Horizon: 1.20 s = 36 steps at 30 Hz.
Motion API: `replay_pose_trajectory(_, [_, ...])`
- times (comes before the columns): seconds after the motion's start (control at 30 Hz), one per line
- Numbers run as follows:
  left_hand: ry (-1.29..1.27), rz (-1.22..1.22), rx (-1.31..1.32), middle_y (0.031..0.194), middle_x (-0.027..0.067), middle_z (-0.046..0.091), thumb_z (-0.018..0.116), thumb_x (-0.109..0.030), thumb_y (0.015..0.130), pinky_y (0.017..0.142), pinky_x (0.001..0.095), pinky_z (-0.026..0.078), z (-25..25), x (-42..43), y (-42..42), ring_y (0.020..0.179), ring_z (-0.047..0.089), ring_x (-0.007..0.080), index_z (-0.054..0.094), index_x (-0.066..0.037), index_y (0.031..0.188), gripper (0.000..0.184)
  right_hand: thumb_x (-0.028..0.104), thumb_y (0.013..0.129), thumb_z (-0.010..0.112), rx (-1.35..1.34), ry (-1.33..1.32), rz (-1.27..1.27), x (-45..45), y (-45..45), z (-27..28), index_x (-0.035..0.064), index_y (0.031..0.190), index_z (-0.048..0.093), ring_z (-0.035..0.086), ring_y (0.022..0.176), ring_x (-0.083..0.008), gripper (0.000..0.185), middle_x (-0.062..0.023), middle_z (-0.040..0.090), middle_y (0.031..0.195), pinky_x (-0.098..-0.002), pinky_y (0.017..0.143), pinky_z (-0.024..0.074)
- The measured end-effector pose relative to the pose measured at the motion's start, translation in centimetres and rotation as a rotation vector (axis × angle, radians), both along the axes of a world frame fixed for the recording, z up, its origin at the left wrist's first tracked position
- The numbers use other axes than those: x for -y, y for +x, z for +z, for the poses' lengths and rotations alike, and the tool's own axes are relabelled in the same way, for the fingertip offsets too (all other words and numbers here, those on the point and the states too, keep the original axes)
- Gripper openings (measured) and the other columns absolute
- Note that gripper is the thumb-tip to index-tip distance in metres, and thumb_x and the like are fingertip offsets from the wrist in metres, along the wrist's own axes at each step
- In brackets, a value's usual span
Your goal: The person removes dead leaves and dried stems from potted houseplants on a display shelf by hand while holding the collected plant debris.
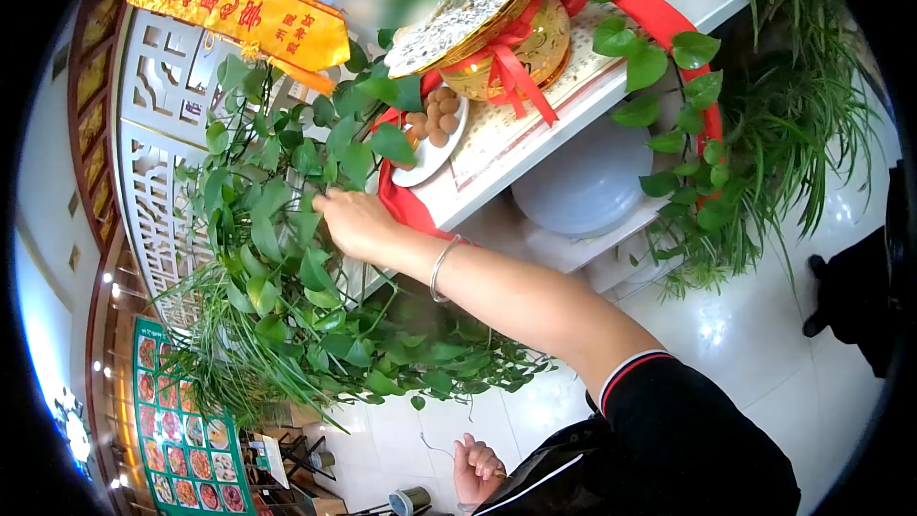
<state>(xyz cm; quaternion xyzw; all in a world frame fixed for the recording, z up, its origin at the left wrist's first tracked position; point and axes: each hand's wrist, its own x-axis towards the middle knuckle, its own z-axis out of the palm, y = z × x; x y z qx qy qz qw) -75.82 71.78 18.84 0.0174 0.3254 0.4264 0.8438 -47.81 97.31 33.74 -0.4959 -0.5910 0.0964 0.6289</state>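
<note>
Pothos leaves [269,199] are looking glossy; at the edge of the shelf [578,117], the ribbon [406,207] is showing satiny cloth sheen; the golden pot [550,43] is gleaming; the metal bangle [436,275] is shining.

Right arm [544,311] out long, nearly straight, and there's the right hand [355,224] at the very end of it, fingers bent and partly hidden! Down low, close in, the left hand [479,465], fingers curled loosely.

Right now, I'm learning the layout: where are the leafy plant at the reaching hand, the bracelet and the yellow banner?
Leafy plant [315,270]: head view, on a leaf near its middle.
Bracelet [435,279]: head view, on its band.
Yellow banner [241,15]: head view, on its lettered face.
</note>
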Motion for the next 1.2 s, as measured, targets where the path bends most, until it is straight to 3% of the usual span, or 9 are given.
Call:
replay_pose_trajectory(0.17, [0.007,-0.023,-0.022,0.059,-0.0042,0.032,0.044,-0.036,0.093,0.044,0.0225,0.028,-0.6,-0.2,-0.3,0.049,0.030,0.0082,0.060,-0.006,0.101,0.035,0.007,0.076,0.054,-0.204,-0.041,0.063,-0.6,0.7,1.2,0.0031,0.100,0.054,0.059,0.087,-0.0352,0.025,-0.0184,0.059,0.095,-0.0441,0.073,0.0470])
replay_pose_trajectory(0.47, [0.013,-0.054,0.042,0.060,-0.0038,0.032,0.043,-0.035,0.093,0.046,0.0222,0.029,-0.9,-1.1,-0.2,0.050,0.030,0.0083,0.059,-0.005,0.101,0.035,0.012,0.075,0.056,-0.003,-0.084,-0.109,-1.7,0.0,2.0,-0.0022,0.078,0.060,0.061,0.083,-0.0346,0.016,-0.0203,0.060,0.090,-0.0429,0.070,0.0478])
replay_pose_trajectory(0.6, [0.004,-0.036,0.049,0.060,-0.0035,0.032,0.044,-0.034,0.093,0.045,0.0221,0.028,-1.0,-1.5,-0.2,0.050,0.029,0.0082,0.059,-0.005,0.098,0.033,0.029,0.078,0.051,0.015,-0.134,-0.042,-1.6,-0.3,2.6,-0.0015,0.072,0.063,0.062,0.080,-0.0364,0.033,-0.0229,0.062,0.081,-0.0437,0.068,0.0482])
replay_pose_trajectory(0.77, [0.042,-0.025,0.037,0.059,-0.0036,0.032,0.046,-0.032,0.092,0.045,0.0213,0.028,-1.4,-2.3,-0.9,0.049,0.029,0.0078,0.059,-0.006,0.096,0.030,0.040,0.071,0.056,-0.231,-0.321,0.067,-2.7,0.0,2.7,0.0007,0.085,0.065,0.060,0.087,-0.0372,0.043,-0.0227,0.062,0.090,-0.0435,0.074,0.0478])
replay_pose_trajectory(0.83, [0.056,-0.020,0.038,0.058,-0.0040,0.032,0.047,-0.030,0.092,0.044,0.0210,0.027,-1.5,-2.8,-1.2,0.049,0.029,0.0074,0.059,-0.006,0.096,0.027,0.040,0.070,0.057,-0.204,-0.369,0.011,-4.9,-0.2,2.2,0.0033,0.087,0.065,0.060,0.087,-0.0371,0.042,-0.0206,0.063,0.091,-0.0432,0.074,0.0478])
replay_pose_trajectory(0.9, [0.053,-0.024,0.060,0.058,-0.0042,0.032,0.047,-0.030,0.092,0.044,0.0210,0.027,-1.6,-3.3,-1.7,0.049,0.029,0.0071,0.059,-0.006,0.096,0.027,0.031,0.076,0.056,-0.180,-0.455,0.084,-3.8,0.4,3.1,0.0020,0.096,0.064,0.059,0.099,-0.0338,0.036,-0.0188,0.060,0.106,-0.0436,0.083,0.0456])
replay_pose_trajectory(1.1, [0.061,-0.087,0.135,0.056,-0.0050,0.030,0.046,-0.032,0.093,0.044,0.0207,0.026,-2.5,-4.9,-3.3,0.048,0.027,0.0067,0.060,-0.007,0.096,0.028,0.035,0.071,0.059,0.031,-0.501,0.040,-5.7,0.5,3.2,-0.0005,0.092,0.064,0.058,0.096,-0.0362,0.042,-0.0224,0.061,0.100,-0.0420,0.081,0.0461])
replay_pose_trajectory(1.17, [0.086,-0.106,0.136,0.056,-0.0051,0.030,0.046,-0.032,0.093,0.043,0.0206,0.026,-2.7,-5.3,-3.9,0.047,0.027,0.0067,0.060,-0.008,0.096,0.029,0.027,0.065,0.064,0.074,-0.426,-0.066,-5.4,0.4,3.3,0.0030,0.080,0.065,0.062,0.081,-0.0342,0.028,-0.0203,0.063,0.085,-0.0397,0.069,0.0486])
replay_pose_trajectory(1.2, [0.101,-0.115,0.131,0.056,-0.0051,0.030,0.045,-0.032,0.093,0.043,0.0205,0.025,-2.6,-5.6,-4.1,0.047,0.027,0.0068,0.060,-0.008,0.096,0.029,0.031,0.066,0.062,0.069,-0.430,-0.079,-4.6,0.3,3.7,0.0015,0.084,0.065,0.060,0.088,-0.0357,0.034,-0.0220,0.062,0.091,-0.0406,0.075,0.0472])
